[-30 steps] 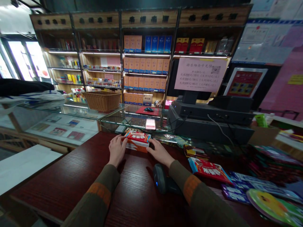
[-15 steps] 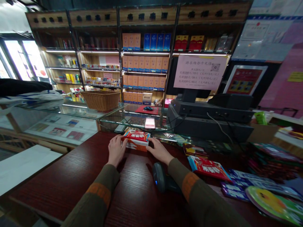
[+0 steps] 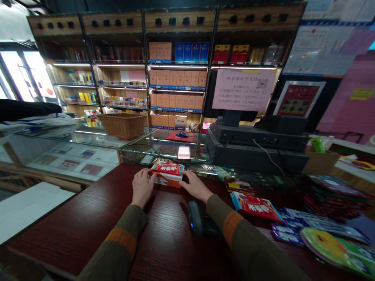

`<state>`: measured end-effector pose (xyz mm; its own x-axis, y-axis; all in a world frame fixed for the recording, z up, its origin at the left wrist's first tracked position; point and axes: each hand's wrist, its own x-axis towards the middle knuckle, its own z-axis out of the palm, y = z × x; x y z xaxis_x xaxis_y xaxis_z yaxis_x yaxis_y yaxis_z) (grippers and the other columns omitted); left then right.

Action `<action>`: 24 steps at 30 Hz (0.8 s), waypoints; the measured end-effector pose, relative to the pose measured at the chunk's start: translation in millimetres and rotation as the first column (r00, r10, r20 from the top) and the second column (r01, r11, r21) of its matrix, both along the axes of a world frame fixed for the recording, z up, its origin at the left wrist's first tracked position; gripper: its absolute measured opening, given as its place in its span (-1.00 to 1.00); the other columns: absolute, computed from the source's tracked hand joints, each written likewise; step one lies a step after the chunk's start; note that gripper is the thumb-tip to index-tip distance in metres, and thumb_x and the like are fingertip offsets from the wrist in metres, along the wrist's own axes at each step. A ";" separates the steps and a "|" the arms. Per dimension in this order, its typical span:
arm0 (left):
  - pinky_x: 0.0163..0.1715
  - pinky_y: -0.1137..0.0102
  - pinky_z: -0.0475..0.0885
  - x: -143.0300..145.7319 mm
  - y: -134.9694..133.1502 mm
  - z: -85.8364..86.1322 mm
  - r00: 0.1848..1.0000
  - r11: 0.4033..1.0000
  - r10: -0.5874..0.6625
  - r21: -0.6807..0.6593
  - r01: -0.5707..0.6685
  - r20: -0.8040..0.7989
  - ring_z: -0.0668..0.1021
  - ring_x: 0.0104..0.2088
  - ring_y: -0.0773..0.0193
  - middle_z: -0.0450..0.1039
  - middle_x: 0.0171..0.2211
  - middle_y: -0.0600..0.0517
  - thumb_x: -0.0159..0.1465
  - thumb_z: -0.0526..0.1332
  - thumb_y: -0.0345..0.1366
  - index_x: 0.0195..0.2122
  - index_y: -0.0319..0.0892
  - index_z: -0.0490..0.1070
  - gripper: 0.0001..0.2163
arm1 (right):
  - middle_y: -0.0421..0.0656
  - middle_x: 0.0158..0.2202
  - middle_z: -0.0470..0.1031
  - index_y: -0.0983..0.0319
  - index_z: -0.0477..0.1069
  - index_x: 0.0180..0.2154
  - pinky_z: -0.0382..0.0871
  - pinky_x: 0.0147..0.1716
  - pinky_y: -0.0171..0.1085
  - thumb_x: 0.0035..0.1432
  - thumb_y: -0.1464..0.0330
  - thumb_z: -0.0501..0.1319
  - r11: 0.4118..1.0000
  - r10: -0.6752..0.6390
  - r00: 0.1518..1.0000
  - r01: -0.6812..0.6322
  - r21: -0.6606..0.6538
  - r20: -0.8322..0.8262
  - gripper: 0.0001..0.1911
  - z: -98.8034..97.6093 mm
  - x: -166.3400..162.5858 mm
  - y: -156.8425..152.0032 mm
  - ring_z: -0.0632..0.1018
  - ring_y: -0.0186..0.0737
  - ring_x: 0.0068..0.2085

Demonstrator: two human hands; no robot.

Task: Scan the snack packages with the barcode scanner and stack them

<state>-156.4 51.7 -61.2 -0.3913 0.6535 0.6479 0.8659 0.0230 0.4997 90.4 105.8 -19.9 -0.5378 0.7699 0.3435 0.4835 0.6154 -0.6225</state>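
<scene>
The pack (image 3: 167, 174) (one carton or several packets stacked, hard to tell) rests flat on the table (image 3: 164, 230), between the left hand (image 3: 142, 187) at its left end and the right hand (image 3: 197, 187) at its right. Fingers are half-bent against both ends; how firmly they grip, I cannot tell. The pack looks squared up, though neither hand is clear of it. Right of the pack, red packets (image 3: 258, 206) lie ungathered.

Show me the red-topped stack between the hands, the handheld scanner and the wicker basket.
Red-topped stack (image 3: 166, 171), head view: on its top face.
Handheld scanner (image 3: 195, 219), head view: on its rounded head.
Wicker basket (image 3: 122, 126), head view: on its front wall.
</scene>
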 end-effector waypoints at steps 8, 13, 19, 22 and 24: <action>0.12 0.03 0.37 -0.4 -2.8 2.3 0.999 1.000 -0.011 0.019 0.010 0.047 0.44 0.08 -0.05 0.48 0.04 -0.14 0.34 0.09 -0.11 0.02 -0.16 0.43 -0.66 | -0.06 0.17 0.46 0.15 0.38 0.16 0.23 0.25 -0.05 0.18 0.39 0.20 0.999 0.027 0.998 -0.026 0.025 -0.048 -0.51 4.3 12.0 -8.6 0.43 -0.07 0.21; 0.10 0.05 0.38 0.2 -7.8 9.4 0.997 0.992 -0.067 0.106 0.063 0.030 0.47 0.04 -0.06 0.49 0.01 -0.18 0.31 0.09 -0.10 0.04 -0.20 0.41 -0.62 | 0.02 0.22 0.42 0.24 0.39 0.15 0.15 0.33 -0.02 0.18 0.41 0.19 0.999 -0.040 0.998 0.041 0.033 -0.042 -0.52 4.8 33.1 -17.3 0.36 -0.03 0.30; 0.08 0.10 0.39 13.9 -13.0 21.2 0.982 0.969 -0.167 0.169 0.179 -0.085 0.51 -0.01 -0.01 0.53 -0.06 -0.16 0.32 0.07 -0.13 0.00 -0.20 0.43 -0.66 | 0.04 0.22 0.42 0.29 0.38 0.16 0.15 0.33 -0.03 0.21 0.44 0.15 0.994 -0.102 0.994 0.103 0.031 -0.042 -0.54 10.4 68.1 -30.1 0.36 -0.05 0.30; 0.07 0.08 0.38 25.4 -13.2 26.6 0.969 0.963 -0.198 0.158 0.220 -0.146 0.51 -0.01 -0.02 0.54 -0.06 -0.15 0.33 0.07 -0.13 -0.02 -0.17 0.44 -0.68 | 0.01 0.20 0.44 0.26 0.40 0.13 0.18 0.31 -0.04 0.21 0.46 0.14 0.989 -0.144 0.988 0.146 0.023 -0.061 -0.56 15.1 89.2 -34.8 0.40 -0.08 0.26; 0.07 0.08 0.38 34.0 -12.8 30.9 0.959 0.957 -0.227 0.143 0.252 -0.172 0.52 -0.01 -0.02 0.54 -0.05 -0.14 0.34 0.07 -0.13 -0.02 -0.16 0.44 -0.69 | -0.01 0.18 0.46 0.25 0.40 0.12 0.20 0.30 -0.05 0.21 0.46 0.13 0.985 -0.168 0.983 0.170 0.022 -0.076 -0.57 16.7 104.9 -36.7 0.43 -0.09 0.24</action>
<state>-122.4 38.9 -30.3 -0.1248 0.5969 0.7926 0.9020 -0.2645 0.3412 195.3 69.1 -3.3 -0.3730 0.8372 0.4000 0.5355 0.5463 -0.6441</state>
